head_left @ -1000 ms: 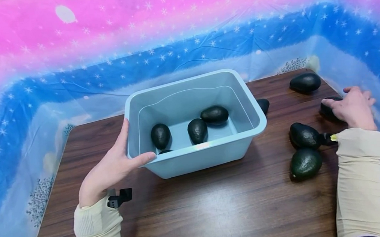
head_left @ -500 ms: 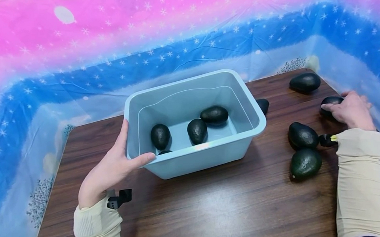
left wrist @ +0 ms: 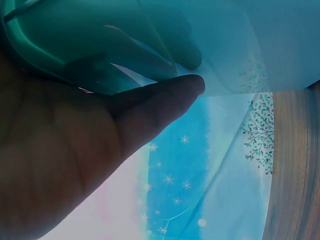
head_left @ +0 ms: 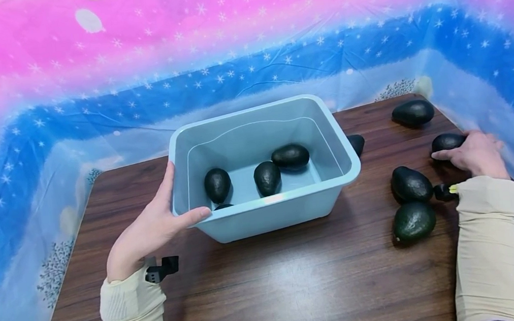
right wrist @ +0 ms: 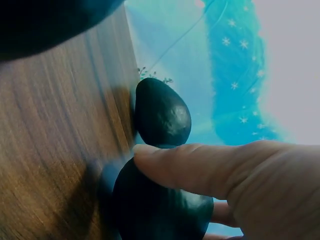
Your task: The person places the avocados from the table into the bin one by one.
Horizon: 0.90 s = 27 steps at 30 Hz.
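Observation:
My left hand holds the left end of a light blue plastic tub, its thumb over the front rim and its fingers along the left side. In the left wrist view the fingers show dimly through the tub's wall. Inside the tub lie several dark avocados, one mostly hidden behind the front wall. At the table's right edge my right hand grips another avocado. The right wrist view has the thumb lying across this avocado, with other fingers on its far side.
Two avocados touch each other left of the right wrist. One avocado lies at the back right corner, and another is partly hidden behind the tub. A patterned cloth borders the brown table.
My right hand has shifted slightly toward me, and its thumb has slid from the top of the avocado to its near side. The left hand and the tub have stayed still.

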Motion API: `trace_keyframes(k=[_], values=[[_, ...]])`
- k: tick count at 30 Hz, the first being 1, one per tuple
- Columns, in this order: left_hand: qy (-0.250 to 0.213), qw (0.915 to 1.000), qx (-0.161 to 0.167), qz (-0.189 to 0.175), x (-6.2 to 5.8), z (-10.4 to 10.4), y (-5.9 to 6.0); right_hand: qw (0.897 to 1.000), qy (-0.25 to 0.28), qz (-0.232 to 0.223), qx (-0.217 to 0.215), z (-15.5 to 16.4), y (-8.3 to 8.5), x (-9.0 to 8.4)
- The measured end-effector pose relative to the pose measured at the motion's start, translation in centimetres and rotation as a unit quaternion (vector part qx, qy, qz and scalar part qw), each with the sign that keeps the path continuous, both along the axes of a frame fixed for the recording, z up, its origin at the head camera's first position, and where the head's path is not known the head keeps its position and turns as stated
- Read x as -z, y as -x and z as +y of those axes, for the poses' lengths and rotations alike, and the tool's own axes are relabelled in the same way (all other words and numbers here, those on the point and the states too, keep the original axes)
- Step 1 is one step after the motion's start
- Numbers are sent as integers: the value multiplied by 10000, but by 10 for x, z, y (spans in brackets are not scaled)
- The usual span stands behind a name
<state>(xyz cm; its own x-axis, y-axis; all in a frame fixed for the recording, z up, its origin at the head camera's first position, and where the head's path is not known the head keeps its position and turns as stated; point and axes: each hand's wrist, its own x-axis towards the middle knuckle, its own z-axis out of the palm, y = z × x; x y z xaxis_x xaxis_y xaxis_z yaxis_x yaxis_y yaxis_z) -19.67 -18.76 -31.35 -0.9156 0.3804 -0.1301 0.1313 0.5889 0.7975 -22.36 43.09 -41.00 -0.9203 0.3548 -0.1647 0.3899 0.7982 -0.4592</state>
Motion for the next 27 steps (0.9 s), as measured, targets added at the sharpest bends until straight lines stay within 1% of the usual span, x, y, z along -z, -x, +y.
trace_keyframes(k=[5, 10, 18, 27], values=[[35, 9999, -88, -48, 1, 1, 0, 10000, 18, -20, -48, 0, 1, 1], [8, 10000, -65, -3, 1, 1, 0, 10000, -7, -12, -48, -1, 1, 1], [46, 10000, -28, 27, 1, 0, 1, 9996, 137, 241, -108, -3, -1, 1], [100, 9999, 45, 74, 1, -1, 1, 9992, 194, 356, -41, -8, -4, -7]])
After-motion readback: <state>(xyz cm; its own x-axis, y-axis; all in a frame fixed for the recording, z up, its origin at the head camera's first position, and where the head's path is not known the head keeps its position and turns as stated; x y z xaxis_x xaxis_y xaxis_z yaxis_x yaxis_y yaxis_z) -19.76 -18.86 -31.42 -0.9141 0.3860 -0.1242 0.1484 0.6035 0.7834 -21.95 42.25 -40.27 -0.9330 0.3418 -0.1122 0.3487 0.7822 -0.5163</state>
